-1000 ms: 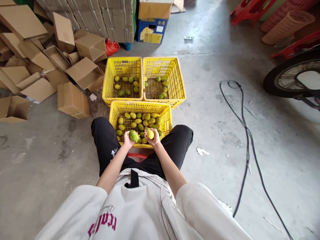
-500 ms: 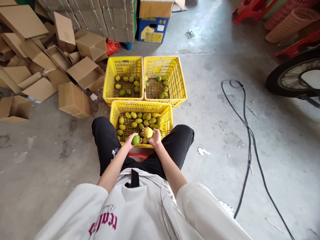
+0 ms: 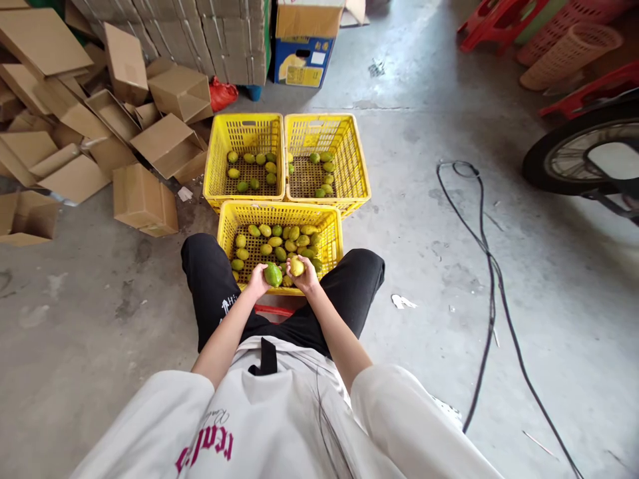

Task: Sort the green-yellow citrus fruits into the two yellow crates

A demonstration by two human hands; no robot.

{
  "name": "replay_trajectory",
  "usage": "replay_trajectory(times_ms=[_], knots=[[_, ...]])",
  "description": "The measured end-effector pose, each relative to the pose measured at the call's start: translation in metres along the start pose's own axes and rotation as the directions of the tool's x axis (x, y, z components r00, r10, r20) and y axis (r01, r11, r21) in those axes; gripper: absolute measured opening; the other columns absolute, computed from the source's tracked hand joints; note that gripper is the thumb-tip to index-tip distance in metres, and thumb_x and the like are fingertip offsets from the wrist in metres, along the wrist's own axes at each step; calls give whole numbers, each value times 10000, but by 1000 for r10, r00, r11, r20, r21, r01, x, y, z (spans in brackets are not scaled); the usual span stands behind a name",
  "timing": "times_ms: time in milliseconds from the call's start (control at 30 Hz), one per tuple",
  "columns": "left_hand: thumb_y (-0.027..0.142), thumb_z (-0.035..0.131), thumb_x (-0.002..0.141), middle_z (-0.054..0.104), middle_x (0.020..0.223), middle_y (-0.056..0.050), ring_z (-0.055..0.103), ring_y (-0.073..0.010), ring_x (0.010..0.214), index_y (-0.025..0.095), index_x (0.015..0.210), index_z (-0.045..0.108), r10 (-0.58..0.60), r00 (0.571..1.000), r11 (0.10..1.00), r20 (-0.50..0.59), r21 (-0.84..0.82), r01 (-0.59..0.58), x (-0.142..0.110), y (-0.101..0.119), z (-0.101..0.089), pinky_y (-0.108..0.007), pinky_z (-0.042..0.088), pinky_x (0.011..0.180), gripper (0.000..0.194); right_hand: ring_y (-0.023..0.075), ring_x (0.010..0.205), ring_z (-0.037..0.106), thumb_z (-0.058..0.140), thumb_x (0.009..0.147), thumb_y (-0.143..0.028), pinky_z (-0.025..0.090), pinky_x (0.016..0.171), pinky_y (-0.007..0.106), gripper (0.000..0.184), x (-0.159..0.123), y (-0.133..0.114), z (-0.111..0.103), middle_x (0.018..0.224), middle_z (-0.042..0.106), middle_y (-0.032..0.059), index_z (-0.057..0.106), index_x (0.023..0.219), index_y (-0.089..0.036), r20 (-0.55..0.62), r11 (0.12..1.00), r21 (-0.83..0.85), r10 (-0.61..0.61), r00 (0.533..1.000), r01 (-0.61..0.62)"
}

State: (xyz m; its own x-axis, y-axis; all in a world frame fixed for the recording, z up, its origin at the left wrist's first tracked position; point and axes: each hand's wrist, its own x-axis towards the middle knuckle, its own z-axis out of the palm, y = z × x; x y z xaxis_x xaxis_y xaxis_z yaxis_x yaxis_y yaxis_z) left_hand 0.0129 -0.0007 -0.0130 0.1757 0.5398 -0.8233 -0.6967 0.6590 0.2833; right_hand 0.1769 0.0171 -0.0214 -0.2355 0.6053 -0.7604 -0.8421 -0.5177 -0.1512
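Observation:
My left hand (image 3: 258, 282) is closed around a green lemon (image 3: 273, 274), held over the near edge of the front yellow crate (image 3: 280, 209). Close beside it, my right hand (image 3: 308, 275) grips a yellow lemon (image 3: 297, 267). Below and beyond both hands, several green and yellow lemons (image 3: 276, 241) lie spread on the crate's floor. Behind it two more yellow crates stand side by side: the back left crate (image 3: 210, 157) and the back right crate (image 3: 360, 159), each with several lemons in the bottom.
Opened cardboard boxes (image 3: 144, 197) are heaped at the left. A blue carton (image 3: 302, 60) and stacked flattened cardboard (image 3: 232, 40) stand at the back. A black cable (image 3: 492, 266) lies on the floor at right, near a motorbike wheel (image 3: 544, 156) and red stools (image 3: 492, 26).
The green lemon has turned in my left hand and shows more of its side. The yellow lemon has also turned slightly in my right hand. The view has shifted a little.

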Motion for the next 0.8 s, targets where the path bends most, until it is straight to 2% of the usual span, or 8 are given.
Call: replay_trajectory(times_ms=[167, 267, 333, 400, 500, 600, 700, 800], knots=[[180, 626, 936, 752, 798, -78, 718, -175, 641, 142, 887, 670, -5, 999, 995, 42, 97, 1, -3, -3, 1, -274, 575, 608, 76, 156, 659, 696, 626, 924, -250, 625, 572, 238, 40, 0, 1, 1, 749, 717, 32, 647, 927, -216, 10, 998, -52, -45, 999, 46], [160, 648, 934, 715, 738, -35, 685, -140, 587, 161, 833, 619, -15, 998, 996, 67, 92, 9, -7, -4, 1, -277, 600, 643, 105, 190, 692, 716, 623, 939, -352, 647, 609, 300, 134, 0, 0, -2, 748, 727, 41, 654, 941, -221, 6, 998, -34, -60, 998, 60], [161, 645, 934, 709, 731, -35, 716, -162, 633, 160, 843, 610, -46, 997, 996, 69, 75, 40, -10, -4, 2, -332, 637, 735, 98, 210, 707, 722, 599, 944, -389, 663, 651, 348, 183, 0, -2, -3, 748, 733, 53, 658, 948, -216, -3, 998, -27, -57, 998, 57], [173, 627, 947, 716, 739, -50, 728, -177, 637, 149, 881, 627, -79, 995, 994, 64, 86, 74, -12, -3, 3, -352, 643, 746, 70, 222, 703, 719, 572, 945, -404, 674, 687, 393, 218, -1, -2, -4, 741, 734, 63, 660, 950, -206, -10, 998, -34, -50, 999, 50], [200, 573, 979, 714, 719, -67, 687, -162, 550, 131, 928, 656, -108, 992, 988, 60, 122, 100, -12, -1, 4, -282, 590, 592, 119, 267, 762, 743, 506, 944, -417, 681, 740, 472, 276, -1, -2, -2, 760, 741, 96, 661, 956, -189, 3, 998, -23, -66, 998, 66], [265, 541, 993, 689, 661, -68, 651, -168, 501, 127, 941, 672, -110, 992, 989, 56, 108, 103, -10, 2, 4, -262, 529, 501, 197, 308, 902, 772, 497, 907, -348, 678, 792, 521, 234, 0, 0, 1, 860, 769, 127, 645, 990, -187, 43, 997, 20, -72, 996, 71], [347, 448, 1004, 712, 695, -111, 706, -226, 593, 100, 1008, 700, -75, 996, 997, 55, 5, 75, -10, 3, 4, -337, 591, 592, 352, 286, 908, 780, 537, 888, -274, 684, 782, 478, 174, 1, 2, 3, 900, 777, 117, 628, 1009, -188, 82, 1000, 13, -28, 996, 27], [288, 386, 956, 768, 852, -172, 774, -296, 798, 70, 1126, 707, -19, 999, 991, 44, -129, 24, -11, 4, 6, -455, 636, 787, 424, 230, 704, 743, 601, 926, -337, 670, 636, 367, 138, 1, 1, 2, 764, 742, 74, 620, 932, -201, 48, 1000, -23, 8, 999, -6]])
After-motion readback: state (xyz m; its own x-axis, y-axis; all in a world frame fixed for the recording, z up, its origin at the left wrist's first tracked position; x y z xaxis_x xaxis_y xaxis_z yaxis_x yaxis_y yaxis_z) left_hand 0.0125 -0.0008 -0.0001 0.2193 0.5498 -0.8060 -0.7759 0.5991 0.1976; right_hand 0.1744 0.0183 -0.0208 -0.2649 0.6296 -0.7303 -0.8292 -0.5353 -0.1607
